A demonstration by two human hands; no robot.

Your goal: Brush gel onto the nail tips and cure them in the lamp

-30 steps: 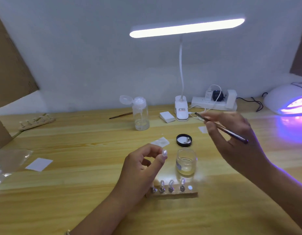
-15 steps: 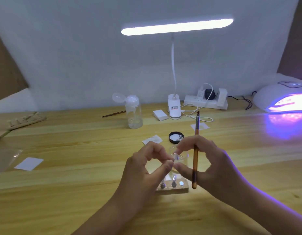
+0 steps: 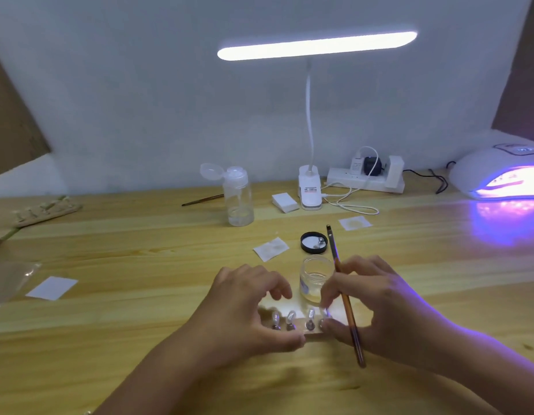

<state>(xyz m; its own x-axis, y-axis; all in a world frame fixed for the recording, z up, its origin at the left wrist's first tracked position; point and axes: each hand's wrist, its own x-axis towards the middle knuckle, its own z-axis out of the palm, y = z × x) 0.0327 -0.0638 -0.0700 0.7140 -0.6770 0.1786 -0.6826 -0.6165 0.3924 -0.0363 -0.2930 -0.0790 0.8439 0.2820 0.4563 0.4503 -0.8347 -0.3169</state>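
Pale wooden desk (image 3: 140,295) under a white wall, lit by a bar light overhead; at the near centre, the left hand (image 3: 247,310) curls over a small wooden stand (image 3: 312,335), its fingers (image 3: 277,290) bent behind and its thumb pressed on the front edge, clamping the stand in place; four nail tips (image 3: 291,317) stand in a row on it, between the two hands; just behind sits the open gel jar (image 3: 316,278), with its black lid (image 3: 313,242) lying beyond; the right hand (image 3: 376,307) pinches the rightmost tip with thumb and forefinger while gripping the brush (image 3: 345,304), which slants steeply across the hand; at the far right edge the curing lamp (image 3: 499,175) glows violet, well apart from the stand.

Risks, as a judgement: pinching may smear any wet gel on that tip or pull it off its post; the brush's upper end passes close to the jar and could knock it; a hard push could tip the stand; stray violet light may thicken gel in the open jar.
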